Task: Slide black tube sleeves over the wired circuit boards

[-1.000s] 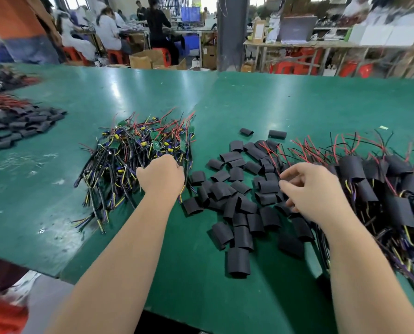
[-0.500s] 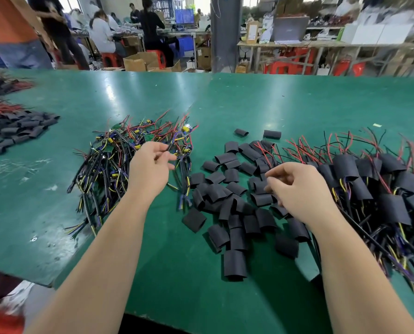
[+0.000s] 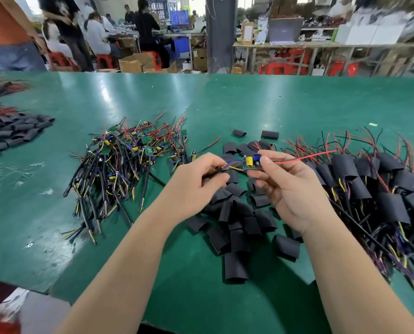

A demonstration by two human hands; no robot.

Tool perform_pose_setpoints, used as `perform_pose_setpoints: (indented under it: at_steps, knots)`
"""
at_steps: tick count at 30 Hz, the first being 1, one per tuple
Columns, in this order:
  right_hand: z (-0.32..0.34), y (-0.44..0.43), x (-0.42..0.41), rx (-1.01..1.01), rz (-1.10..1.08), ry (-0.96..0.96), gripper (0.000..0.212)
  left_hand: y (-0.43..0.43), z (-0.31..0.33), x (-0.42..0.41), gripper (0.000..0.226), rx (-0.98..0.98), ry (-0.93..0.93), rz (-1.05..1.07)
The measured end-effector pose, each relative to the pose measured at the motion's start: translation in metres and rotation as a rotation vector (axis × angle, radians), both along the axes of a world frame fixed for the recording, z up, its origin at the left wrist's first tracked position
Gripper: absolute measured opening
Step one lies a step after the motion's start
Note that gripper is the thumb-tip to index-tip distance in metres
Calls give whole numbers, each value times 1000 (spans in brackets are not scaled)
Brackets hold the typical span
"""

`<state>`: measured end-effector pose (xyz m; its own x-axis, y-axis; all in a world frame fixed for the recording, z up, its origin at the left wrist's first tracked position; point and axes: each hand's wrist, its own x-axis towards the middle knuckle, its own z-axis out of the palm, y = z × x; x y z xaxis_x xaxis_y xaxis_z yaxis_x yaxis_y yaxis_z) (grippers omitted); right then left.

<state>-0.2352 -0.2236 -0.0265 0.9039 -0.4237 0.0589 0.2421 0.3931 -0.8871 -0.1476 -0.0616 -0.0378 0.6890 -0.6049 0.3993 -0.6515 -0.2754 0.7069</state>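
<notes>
Hardly any writing can be read

A green circuit board (image 3: 149, 150) on top of the bare wire pile (image 3: 119, 165), left of the middle of the table (image 3: 273, 104), bears a white mark like a "2", too small to be sure. The label on the far box (image 3: 247, 32) is blurred.

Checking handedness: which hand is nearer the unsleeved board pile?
Left. The left hand sits just right of the unsleeved board pile; the right hand is farther right, holding a board.
</notes>
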Motion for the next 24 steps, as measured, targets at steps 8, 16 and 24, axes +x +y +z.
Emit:
perform_pose_setpoints:
  at_steps: [8, 16, 24]
  knots:
    - [-5, 3, 4, -21, -20, 54, 8, -22, 0, -9, 21, -227, -259, -3]
    - [-8, 10, 3, -155, -23, 3, 11, -14, -12, -12, 17, -362, -85, 37]
    - [-14, 20, 4, -352, -10, -31, 13, 8, -11, 6, 13, -301, 192, -51]
